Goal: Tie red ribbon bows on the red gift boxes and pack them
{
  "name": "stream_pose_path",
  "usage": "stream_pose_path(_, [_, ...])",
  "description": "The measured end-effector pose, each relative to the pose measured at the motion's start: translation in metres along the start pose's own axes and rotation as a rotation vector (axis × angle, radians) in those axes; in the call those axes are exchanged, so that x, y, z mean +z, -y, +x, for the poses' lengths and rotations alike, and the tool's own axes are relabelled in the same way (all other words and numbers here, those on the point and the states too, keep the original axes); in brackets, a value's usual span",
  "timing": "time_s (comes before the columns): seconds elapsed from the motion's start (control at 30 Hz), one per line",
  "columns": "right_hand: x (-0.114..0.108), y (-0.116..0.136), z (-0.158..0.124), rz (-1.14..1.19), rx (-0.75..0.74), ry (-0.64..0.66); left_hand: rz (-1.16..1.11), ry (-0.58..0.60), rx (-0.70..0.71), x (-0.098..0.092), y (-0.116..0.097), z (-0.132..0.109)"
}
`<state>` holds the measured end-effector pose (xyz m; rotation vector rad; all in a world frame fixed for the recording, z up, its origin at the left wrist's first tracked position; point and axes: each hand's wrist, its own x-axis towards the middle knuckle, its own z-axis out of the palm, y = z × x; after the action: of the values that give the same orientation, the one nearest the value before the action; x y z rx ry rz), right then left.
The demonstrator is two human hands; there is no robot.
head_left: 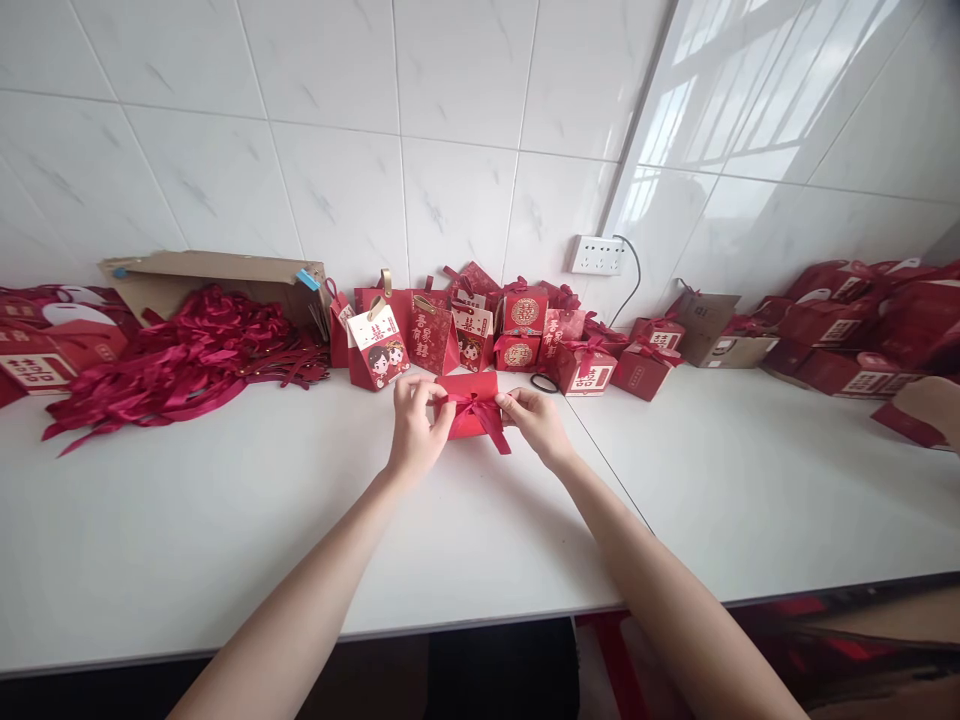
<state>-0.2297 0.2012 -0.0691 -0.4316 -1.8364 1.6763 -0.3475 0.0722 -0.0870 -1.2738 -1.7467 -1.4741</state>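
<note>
A small red gift box [466,388] sits on the white table in front of me, with a dark red ribbon [491,425] tied in a bow on it and one tail hanging down its front. My left hand [421,420] is at the box's left side, thumb and fingers pinched on the bow's left loop. On the right side my right hand [534,418] pinches the ribbon's right loop between thumb and forefinger. Both forearms reach in from the bottom of the view. The box's far side is hidden.
Finished-looking red boxes [379,345] line the wall behind. A heap of ribbons [180,365] spreads before a cardboard box [217,266] at left. A black ring [544,383] lies near a ribboned box [586,372]. More red boxes [840,325] and another person's hand [930,408] are at right.
</note>
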Motion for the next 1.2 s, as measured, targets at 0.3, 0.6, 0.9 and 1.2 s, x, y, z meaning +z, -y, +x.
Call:
stream_pose_path(0.3, [0.002, -0.005, 0.001, -0.079, -0.066, -0.115, -0.154, 0.094, -0.219, 0.003, 0.005, -0.006])
stream_pose_path(0.6, [0.002, -0.003, 0.000, -0.107, -0.045, -0.161, -0.407, 0.166, -0.304, -0.005, -0.005, -0.004])
stream_pose_path(0.9, [-0.001, -0.008, 0.001, -0.040, -0.022, -0.165, -0.571, 0.064, -0.624, 0.004, -0.006, 0.003])
stream_pose_path(1.2, [-0.005, -0.021, 0.008, -0.030, -0.059, -0.177, -0.698, 0.079, -0.677, 0.005, -0.004, 0.002])
